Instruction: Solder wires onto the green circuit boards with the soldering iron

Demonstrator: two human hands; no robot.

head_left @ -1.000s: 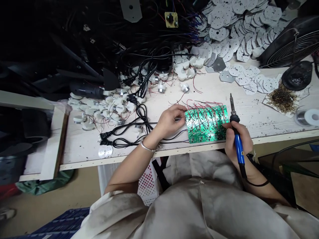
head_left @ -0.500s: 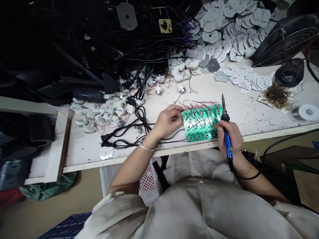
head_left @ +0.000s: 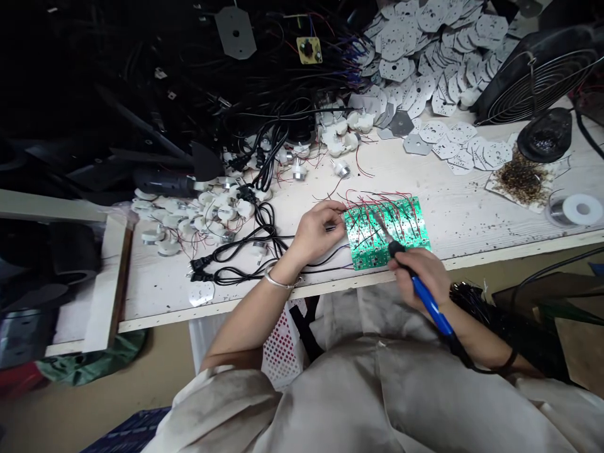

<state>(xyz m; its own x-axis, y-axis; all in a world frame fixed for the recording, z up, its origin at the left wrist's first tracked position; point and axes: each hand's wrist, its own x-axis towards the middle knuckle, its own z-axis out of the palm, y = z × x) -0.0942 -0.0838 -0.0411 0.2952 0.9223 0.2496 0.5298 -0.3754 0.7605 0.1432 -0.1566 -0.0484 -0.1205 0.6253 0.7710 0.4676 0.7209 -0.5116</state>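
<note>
A green circuit board panel (head_left: 387,259) lies on the bench near its front edge, with many thin red and black wires (head_left: 363,202) across its face and past its far edge. My left hand (head_left: 318,231) is closed at the board's upper left corner, fingers curled and fingertips against the edge. A small greyish thing shows between those fingers, too unclear to name. In my right hand (head_left: 422,277) is a soldering iron (head_left: 430,302) with a blue handle, gripped like a pen. Its tip slants over the middle of the board among the wires; whether it touches cannot be told.
Right of the board lie a solder spool (head_left: 581,209), a dark burnt residue pile (head_left: 523,179) and a black fan (head_left: 542,82). Pale plates (head_left: 415,50) are heaped at the back. Left are white round parts (head_left: 207,214) and black power cords (head_left: 236,251).
My right hand has swung the soldering iron left, from upright by the board's right edge to slanting over its middle. My left hand stays at the corner.
</note>
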